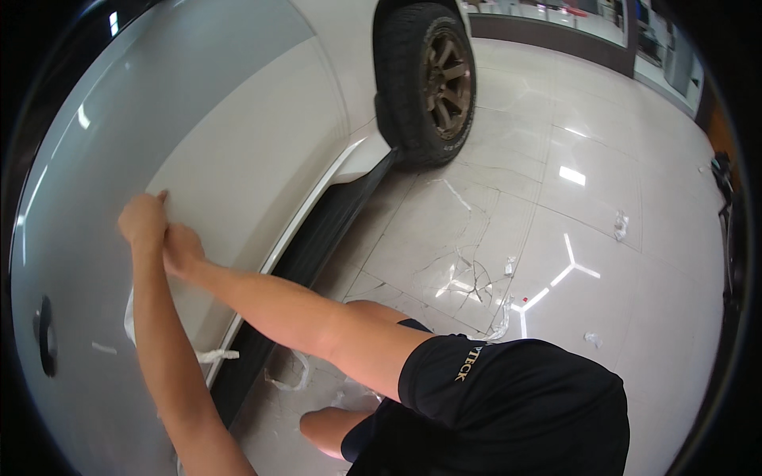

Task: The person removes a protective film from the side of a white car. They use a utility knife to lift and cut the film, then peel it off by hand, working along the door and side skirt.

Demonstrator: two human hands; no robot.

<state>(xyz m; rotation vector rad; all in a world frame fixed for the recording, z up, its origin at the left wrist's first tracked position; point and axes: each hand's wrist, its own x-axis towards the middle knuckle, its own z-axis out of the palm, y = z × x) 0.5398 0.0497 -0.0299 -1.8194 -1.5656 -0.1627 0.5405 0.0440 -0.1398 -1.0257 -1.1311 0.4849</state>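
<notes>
Both of my arms reach to the side of a pale, glossy car [246,151]. My left hand [143,220] is closed near its panel, with one fingertip sticking up. Just right of it and partly behind it, my right hand [182,247] is closed as well, its fingers bent. The two hands overlap in view, and whatever they may pinch is hidden. A curved boundary crosses the panel at the hands, with grey above and cream-white below. Below my forearms, a rumpled white strip [216,355] sticks out by the lower edge of the panel.
A black side step [329,226] runs below the car body toward a wheel with a bronze rim [448,83]. A black door handle [46,336] is at far left. Scraps of clear film [621,225] and a pale strip [295,379] lie on the shiny tiled floor [516,174].
</notes>
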